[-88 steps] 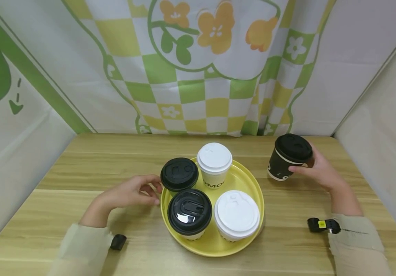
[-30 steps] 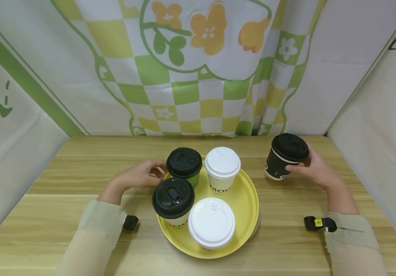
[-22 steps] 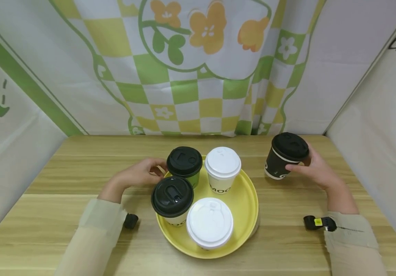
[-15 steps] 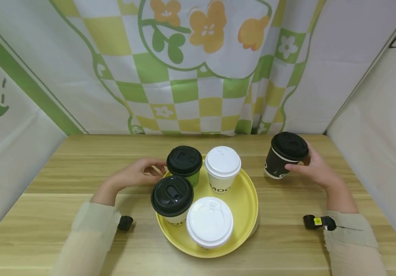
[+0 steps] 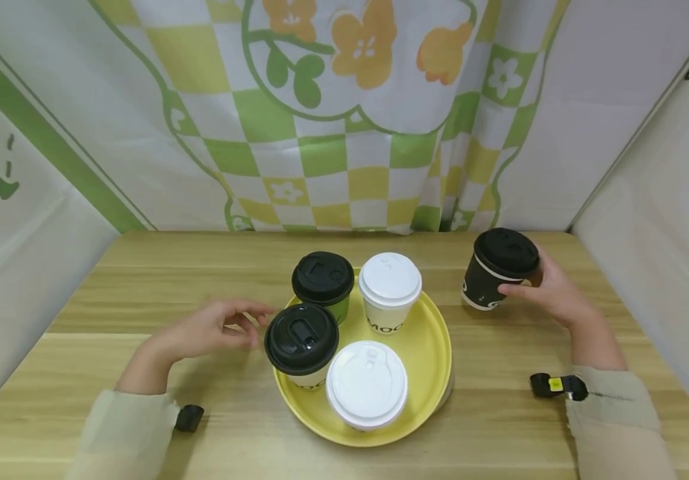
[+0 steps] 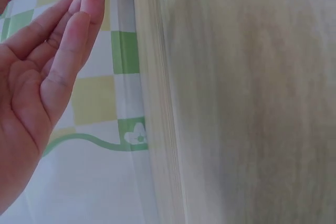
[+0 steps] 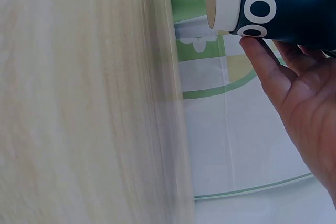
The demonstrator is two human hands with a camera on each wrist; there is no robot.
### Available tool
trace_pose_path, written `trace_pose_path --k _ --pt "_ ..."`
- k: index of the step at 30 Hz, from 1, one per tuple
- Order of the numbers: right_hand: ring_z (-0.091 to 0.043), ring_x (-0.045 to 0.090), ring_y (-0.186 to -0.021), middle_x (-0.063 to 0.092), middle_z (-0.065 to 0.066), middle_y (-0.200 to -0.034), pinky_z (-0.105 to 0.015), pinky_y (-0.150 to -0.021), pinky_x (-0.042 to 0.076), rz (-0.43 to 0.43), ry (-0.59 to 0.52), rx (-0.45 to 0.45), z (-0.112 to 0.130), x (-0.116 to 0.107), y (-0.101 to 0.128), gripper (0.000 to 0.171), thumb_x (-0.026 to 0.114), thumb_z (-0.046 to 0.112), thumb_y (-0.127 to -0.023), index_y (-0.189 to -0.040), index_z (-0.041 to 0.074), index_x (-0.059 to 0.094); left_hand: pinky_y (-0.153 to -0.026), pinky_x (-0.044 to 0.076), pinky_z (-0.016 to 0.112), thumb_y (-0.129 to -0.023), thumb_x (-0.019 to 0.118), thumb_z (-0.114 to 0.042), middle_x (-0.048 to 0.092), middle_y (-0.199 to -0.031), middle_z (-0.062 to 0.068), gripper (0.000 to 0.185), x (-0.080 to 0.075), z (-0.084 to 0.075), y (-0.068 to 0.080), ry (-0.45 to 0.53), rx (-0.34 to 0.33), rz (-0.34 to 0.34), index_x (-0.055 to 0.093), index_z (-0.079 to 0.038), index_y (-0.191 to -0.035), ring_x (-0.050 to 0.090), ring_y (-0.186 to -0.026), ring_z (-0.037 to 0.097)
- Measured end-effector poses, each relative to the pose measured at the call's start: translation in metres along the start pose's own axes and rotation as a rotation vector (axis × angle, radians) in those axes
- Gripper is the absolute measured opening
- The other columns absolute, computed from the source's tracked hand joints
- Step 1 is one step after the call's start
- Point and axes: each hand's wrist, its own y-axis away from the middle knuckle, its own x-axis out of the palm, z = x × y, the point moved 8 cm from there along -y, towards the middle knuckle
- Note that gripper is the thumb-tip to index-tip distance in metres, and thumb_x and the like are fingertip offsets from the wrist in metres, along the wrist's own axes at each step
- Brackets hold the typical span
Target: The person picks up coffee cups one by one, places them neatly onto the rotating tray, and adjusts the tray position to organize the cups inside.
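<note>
In the head view my left hand [image 5: 206,330] is just left of the yellow round tray [image 5: 422,407], fingers loosely bent and holding nothing. The left wrist view shows the same palm [image 6: 26,93] with nothing in it. On the tray stand a green paper cup with a black lid [image 5: 323,277], a pale cup with a glossy black lid [image 5: 302,339], and two white-lidded cups, one at the back [image 5: 390,283] and one at the front [image 5: 367,385]. My right hand [image 5: 554,293] grips a dark paper cup [image 5: 484,285] with a black lid, right of the tray, thumb on its near side.
The wooden table [image 5: 140,293] runs back to a checked, flowered curtain [image 5: 350,153]. White cloth walls stand at the left [image 5: 32,267] and right [image 5: 674,220]. A black camera mount [image 5: 188,418] sits at the left cuff, another [image 5: 557,385] at the right.
The tray with its cups has turned clockwise since the earliest frame. My left hand has since drawn back leftward and nearer from the green cup. The right hand keeps its grip on the dark cup.
</note>
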Motion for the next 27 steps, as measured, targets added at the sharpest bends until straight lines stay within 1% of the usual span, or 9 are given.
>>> trace_pose_path --k 4,7,11,16,21,24,27 --pt "0.001 0.05 -0.121 0.052 0.015 -0.135 -0.01 -0.095 0.04 -0.004 0.005 0.01 0.0 0.0 0.003 0.078 0.066 -0.014 -0.084 -0.151 0.014 0.036 -0.085 0.058 0.025 -0.091 0.07 -0.008 0.063 -0.116 0.022 0.053 0.007 -0.001 0.0 0.054 -0.008 0.027 0.051 0.009 -0.137 0.068 -0.097 0.015" --pt "0.001 0.051 -0.121 0.053 0.014 -0.135 -0.01 -0.095 0.041 -0.008 -0.001 0.015 -0.001 0.001 0.005 0.078 0.066 -0.014 -0.084 -0.151 0.014 0.036 -0.085 0.058 0.024 -0.091 0.071 -0.008 0.065 -0.115 0.023 0.054 0.01 -0.001 0.0 0.065 -0.013 0.032 0.05 0.012 -0.136 0.067 -0.098 0.013" --pt "0.001 0.05 -0.122 0.052 0.014 -0.136 -0.01 -0.095 0.041 -0.011 0.002 0.02 -0.001 0.002 0.005 0.079 0.066 -0.013 -0.084 -0.151 0.014 0.035 -0.087 0.057 0.023 -0.091 0.07 -0.007 0.065 -0.114 0.022 0.054 0.014 0.002 0.002 0.081 -0.036 0.034 0.049 0.012 -0.137 0.067 -0.098 0.011" --pt "0.001 0.049 -0.122 0.051 0.015 -0.136 -0.01 -0.095 0.04 -0.024 0.002 0.026 -0.002 0.001 0.004 0.079 0.066 -0.012 -0.084 -0.151 0.015 0.035 -0.087 0.057 0.023 -0.091 0.07 -0.007 0.065 -0.112 0.02 0.054 0.014 0.004 0.003 0.086 -0.045 0.036 0.049 0.012 -0.138 0.066 -0.099 0.012" --pt "0.002 0.05 -0.121 0.052 0.016 -0.134 -0.009 -0.094 0.041 -0.036 -0.003 0.022 0.0 -0.002 0.005 0.078 0.066 -0.012 -0.084 -0.15 0.017 0.036 -0.086 0.058 0.023 -0.091 0.069 -0.004 0.064 -0.114 0.022 0.053 0.012 0.001 -0.002 0.084 -0.024 0.036 0.049 0.013 -0.137 0.066 -0.097 0.007" --pt "0.001 0.05 -0.121 0.052 0.015 -0.135 -0.01 -0.094 0.041 -0.029 -0.005 0.019 0.001 -0.003 0.004 0.078 0.066 -0.012 -0.084 -0.15 0.017 0.036 -0.085 0.058 0.023 -0.09 0.068 -0.001 0.064 -0.114 0.023 0.052 0.01 0.0 -0.005 0.081 -0.01 0.029 0.049 0.014 -0.136 0.065 -0.096 0.005" --pt "0.001 0.051 -0.12 0.052 0.015 -0.135 -0.01 -0.094 0.043 -0.029 -0.009 0.015 0.003 -0.004 0.004 0.079 0.066 -0.013 -0.084 -0.15 0.017 0.036 -0.085 0.058 0.024 -0.09 0.068 -0.002 0.063 -0.119 0.025 0.051 0.009 0.0 -0.008 0.085 -0.01 0.024 0.05 0.013 -0.135 0.066 -0.097 0.006"
